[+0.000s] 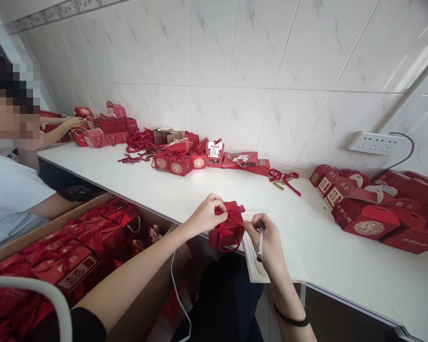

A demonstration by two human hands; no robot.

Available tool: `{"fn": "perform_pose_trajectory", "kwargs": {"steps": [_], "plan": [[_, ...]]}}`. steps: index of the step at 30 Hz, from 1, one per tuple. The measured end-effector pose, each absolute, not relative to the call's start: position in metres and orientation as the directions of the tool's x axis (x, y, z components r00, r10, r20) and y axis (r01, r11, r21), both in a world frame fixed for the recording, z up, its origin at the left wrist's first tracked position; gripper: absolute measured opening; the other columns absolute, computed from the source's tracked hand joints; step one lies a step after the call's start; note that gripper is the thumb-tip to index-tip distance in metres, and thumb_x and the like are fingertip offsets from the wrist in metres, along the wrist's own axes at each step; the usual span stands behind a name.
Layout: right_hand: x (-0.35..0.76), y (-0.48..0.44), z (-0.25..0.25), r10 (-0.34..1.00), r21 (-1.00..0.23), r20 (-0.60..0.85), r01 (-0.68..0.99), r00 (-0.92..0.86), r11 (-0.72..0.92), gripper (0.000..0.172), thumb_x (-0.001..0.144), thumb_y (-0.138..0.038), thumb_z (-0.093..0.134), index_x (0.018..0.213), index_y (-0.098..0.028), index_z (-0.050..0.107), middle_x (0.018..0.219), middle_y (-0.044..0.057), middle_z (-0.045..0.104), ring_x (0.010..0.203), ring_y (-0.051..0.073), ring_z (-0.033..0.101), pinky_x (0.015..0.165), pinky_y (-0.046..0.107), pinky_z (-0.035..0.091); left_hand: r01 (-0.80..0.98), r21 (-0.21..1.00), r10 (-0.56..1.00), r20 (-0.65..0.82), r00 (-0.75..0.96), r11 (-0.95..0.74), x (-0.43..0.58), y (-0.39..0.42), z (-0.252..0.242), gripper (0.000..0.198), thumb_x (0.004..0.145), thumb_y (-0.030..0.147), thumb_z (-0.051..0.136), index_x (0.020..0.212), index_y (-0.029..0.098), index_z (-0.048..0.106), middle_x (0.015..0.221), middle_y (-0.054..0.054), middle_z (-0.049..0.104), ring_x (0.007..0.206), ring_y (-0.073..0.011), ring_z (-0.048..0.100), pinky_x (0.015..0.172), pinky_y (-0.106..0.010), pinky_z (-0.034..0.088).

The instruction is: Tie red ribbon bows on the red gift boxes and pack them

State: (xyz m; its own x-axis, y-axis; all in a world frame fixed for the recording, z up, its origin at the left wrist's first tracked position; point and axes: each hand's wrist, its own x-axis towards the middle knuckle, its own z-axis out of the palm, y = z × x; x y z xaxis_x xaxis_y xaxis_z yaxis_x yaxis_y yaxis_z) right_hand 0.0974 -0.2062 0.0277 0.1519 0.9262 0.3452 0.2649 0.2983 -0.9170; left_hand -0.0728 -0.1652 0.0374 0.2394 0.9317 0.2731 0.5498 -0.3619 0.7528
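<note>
The small red gift box (229, 232) sits at the near edge of the white table (185, 190), directly between the two hands, with its ribbon bow (233, 209) on top and the box body hanging just below the fingertips; the left hand (205, 214) comes in from the left and its fingers are pinched shut on the left loop of the bow, thumb and forefinger touching the ribbon; the right hand (266, 240) lies just to the right of the box, its fingertips closed on the right side of the bow while a pen (260, 242) is tucked upright in the same hand, tip down; both hands are in contact, so neither is nearer; the bow's long axis runs left to right, from one set of fingers to the other, and the box stands upright beneath it; under the right hand lies a sheet of paper (260, 273) touching the box's right side; more red boxes (176, 161) lie well beyond the fingers toward the tiled wall, and a carton of finished boxes (74, 247) sits below and left of the left arm; another person's hand (71, 122) works far off to the left.
</note>
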Motion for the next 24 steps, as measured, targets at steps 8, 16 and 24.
{"fn": "perform_pose_trajectory", "kwargs": {"steps": [8,16,24], "plan": [[0.119,-0.217,0.026,0.917,-0.875,0.353,0.415,0.189,0.251,0.027,0.071,-0.045,0.056,0.068,-0.020,0.046,0.060,0.000,0.049,0.054,0.016,0.045,0.052,0.028,0.036,0.545,0.753,0.929,0.283,0.237,-0.368,-0.073,-0.163,0.036,0.004,0.072,0.021,0.058,0.070,0.018,0.060,0.099,-0.003,0.052,0.087,-0.0153,0.057,0.086,-0.030,0.048],[0.077,-0.238,0.026,0.815,-0.694,0.579,0.524,0.000,0.493,0.025,0.084,-0.046,0.053,0.083,-0.021,0.053,0.081,0.006,0.059,0.078,0.022,0.054,0.066,0.033,0.044,0.553,0.730,0.916,0.320,0.240,-0.400,-0.073,-0.163,0.035,0.003,0.071,0.020,0.058,0.071,0.019,0.060,0.098,-0.003,0.053,0.093,-0.0168,0.056,0.091,-0.033,0.046],[0.053,-0.234,0.010,0.800,-0.668,0.595,0.506,-0.078,0.546,0.013,0.085,-0.021,0.046,0.072,-0.021,0.047,0.070,0.002,0.054,0.064,0.017,0.051,0.059,0.029,0.042,0.529,0.762,0.928,0.302,0.218,-0.372,-0.071,-0.161,0.034,0.004,0.070,0.020,0.058,0.069,0.018,0.062,0.097,-0.003,0.054,0.092,-0.0167,0.057,0.090,-0.032,0.047]]}}
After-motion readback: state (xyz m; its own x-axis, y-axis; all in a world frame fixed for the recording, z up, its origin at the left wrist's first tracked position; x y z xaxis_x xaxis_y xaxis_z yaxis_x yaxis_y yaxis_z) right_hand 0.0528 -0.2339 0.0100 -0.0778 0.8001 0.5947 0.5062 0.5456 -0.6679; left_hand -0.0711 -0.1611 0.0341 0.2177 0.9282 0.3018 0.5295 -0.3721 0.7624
